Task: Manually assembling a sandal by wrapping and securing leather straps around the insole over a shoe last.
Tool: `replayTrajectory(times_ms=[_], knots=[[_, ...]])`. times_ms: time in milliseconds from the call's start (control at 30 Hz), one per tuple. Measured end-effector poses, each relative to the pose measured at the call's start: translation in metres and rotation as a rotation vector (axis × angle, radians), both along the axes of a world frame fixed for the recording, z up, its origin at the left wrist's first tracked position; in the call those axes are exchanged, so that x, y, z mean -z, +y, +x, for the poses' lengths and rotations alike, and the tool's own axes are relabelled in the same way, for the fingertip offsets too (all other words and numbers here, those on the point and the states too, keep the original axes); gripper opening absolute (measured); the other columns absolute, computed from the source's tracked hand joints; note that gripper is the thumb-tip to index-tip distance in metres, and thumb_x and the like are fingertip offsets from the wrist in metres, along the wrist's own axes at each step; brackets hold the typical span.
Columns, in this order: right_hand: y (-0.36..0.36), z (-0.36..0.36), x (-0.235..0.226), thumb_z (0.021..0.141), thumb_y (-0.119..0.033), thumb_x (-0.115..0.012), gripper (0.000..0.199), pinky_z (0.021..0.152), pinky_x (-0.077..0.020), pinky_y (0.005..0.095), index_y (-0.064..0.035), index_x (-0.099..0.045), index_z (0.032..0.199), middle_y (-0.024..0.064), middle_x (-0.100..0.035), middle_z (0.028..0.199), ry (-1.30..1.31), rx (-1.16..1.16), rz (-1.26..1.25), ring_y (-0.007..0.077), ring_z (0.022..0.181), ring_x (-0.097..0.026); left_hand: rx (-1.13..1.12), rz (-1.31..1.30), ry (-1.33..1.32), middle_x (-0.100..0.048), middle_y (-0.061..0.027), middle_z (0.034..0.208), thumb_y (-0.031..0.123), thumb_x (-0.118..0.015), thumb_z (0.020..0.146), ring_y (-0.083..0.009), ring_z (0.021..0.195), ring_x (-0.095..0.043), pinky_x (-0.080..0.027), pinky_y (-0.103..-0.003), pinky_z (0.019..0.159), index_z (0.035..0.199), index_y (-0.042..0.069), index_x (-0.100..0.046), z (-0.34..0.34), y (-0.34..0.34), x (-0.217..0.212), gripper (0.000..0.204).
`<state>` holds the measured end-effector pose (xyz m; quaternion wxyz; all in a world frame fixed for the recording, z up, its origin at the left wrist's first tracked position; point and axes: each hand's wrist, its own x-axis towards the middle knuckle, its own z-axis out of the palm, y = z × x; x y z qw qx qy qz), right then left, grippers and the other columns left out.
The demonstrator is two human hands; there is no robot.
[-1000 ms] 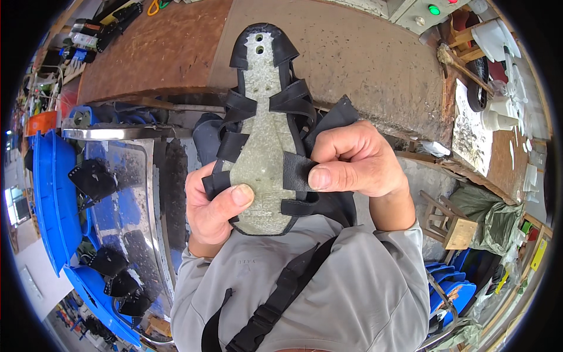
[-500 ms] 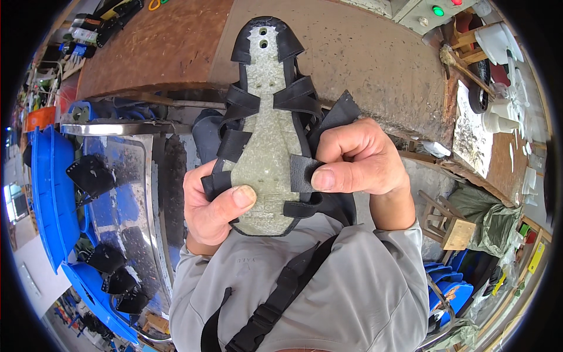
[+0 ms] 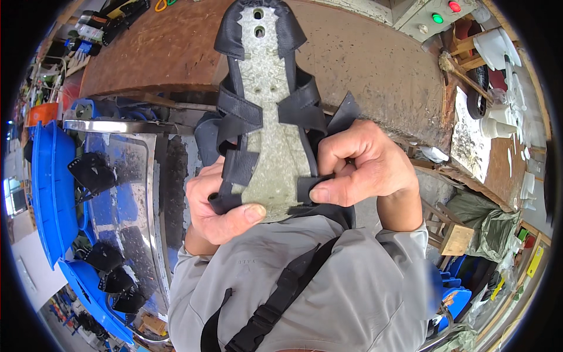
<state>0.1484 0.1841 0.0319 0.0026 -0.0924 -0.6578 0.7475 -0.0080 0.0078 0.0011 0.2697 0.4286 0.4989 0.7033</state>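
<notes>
A sandal upper on a shoe last [image 3: 271,146] is held bottom side up in front of my chest. Its speckled grey-green underside shows, with black leather straps [image 3: 243,111] folded over the edges from both sides. A dark cap with two holes beside it wraps the far end. My left hand [image 3: 220,205] grips the near end on the left, thumb across the underside. On the right, my right hand [image 3: 369,167] pinches a black strap end [image 3: 306,189] between thumb and bent fingers, against the edge. Another loose strap end [image 3: 345,112] sticks up beyond my right knuckles.
A brown workbench [image 3: 363,64] spans the far side. To the left stands a metal-edged stand [image 3: 117,127] beside blue bins [image 3: 54,193] with black leather pieces [image 3: 92,171]. A control box with coloured buttons [image 3: 437,18] is at far right, above a white cup [image 3: 498,124].
The sandal has tilted, its far end rising closer to view and its near end dipping. My right thumb and the strap end have moved slightly down; my left thumb shifted a little right.
</notes>
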Motion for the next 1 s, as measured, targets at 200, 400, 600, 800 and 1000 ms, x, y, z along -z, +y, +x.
replayTrajectory(times_ms=[200, 400, 600, 800, 1000], knots=[[-0.004, -0.006, -0.004, 0.075, -0.017, -0.075, 0.028, 0.04, -0.0222, 0.023, -0.0045, -0.055, 0.06, -0.0069, -0.04, 0.046, -0.073, -0.082, -0.11, 0.0007, 0.045, -0.032, 0.07, 0.124, 0.107, -0.061, -0.013, 0.068, 0.011, -0.071, 0.061, -0.023, 0.056, -0.055, -0.041, -0.032, 0.063, 0.069, -0.006, -0.059, -0.001, 0.003, -0.001, 0.022], [-0.03, -0.003, 0.015, 0.07, -0.017, -0.08, 0.026, 0.039, -0.0246, 0.0233, -0.0049, -0.056, 0.072, -0.0035, -0.037, 0.047, 0.329, 0.378, 0.51, 0.0046, 0.043, -0.035, 0.024, -0.076, 0.007, -0.061, -0.0121, 0.074, 0.012, -0.07, 0.065, -0.0185, 0.068, -0.056, -0.043, -0.03, 0.064, 0.081, -0.003, -0.059, -0.004, -0.008, 0.009, 0.024], [-0.032, 0.014, 0.063, 0.083, -0.012, -0.065, 0.031, 0.043, -0.0391, 0.0235, 0.0029, -0.049, 0.105, 0.0066, -0.054, 0.062, 0.766, 0.699, 0.298, 0.0117, 0.046, -0.05, 0.019, 0.037, -0.159, -0.06, -0.0131, 0.09, 0.011, -0.071, 0.066, -0.0195, 0.076, -0.056, -0.045, -0.033, 0.073, 0.104, 0.002, -0.047, -0.005, -0.029, 0.031, 0.046], [-0.01, 0.008, 0.069, 0.089, -0.007, -0.053, 0.051, 0.049, -0.0483, 0.0257, 0.0063, -0.031, 0.132, 0.0161, -0.061, 0.083, 0.648, 0.232, -0.68, 0.0192, 0.052, -0.06, -0.019, -0.021, -0.343, -0.059, -0.0118, 0.09, 0.015, -0.073, 0.063, -0.0196, 0.078, -0.056, -0.044, -0.033, 0.072, 0.1, 0.001, -0.051, -0.006, -0.033, 0.042, 0.045], [0.001, 0.006, 0.083, 0.088, -0.004, -0.052, 0.048, 0.055, -0.0495, 0.0259, 0.0085, -0.036, 0.131, 0.0202, -0.063, 0.094, 0.673, -0.215, -0.561, 0.0211, 0.064, -0.065, 0.027, 0.009, -0.216, -0.062, -0.0132, 0.087, 0.017, -0.073, 0.062, -0.0204, 0.075, -0.058, -0.044, -0.032, 0.07, 0.092, 0.0, -0.054, -0.013, -0.033, 0.05, 0.039]])
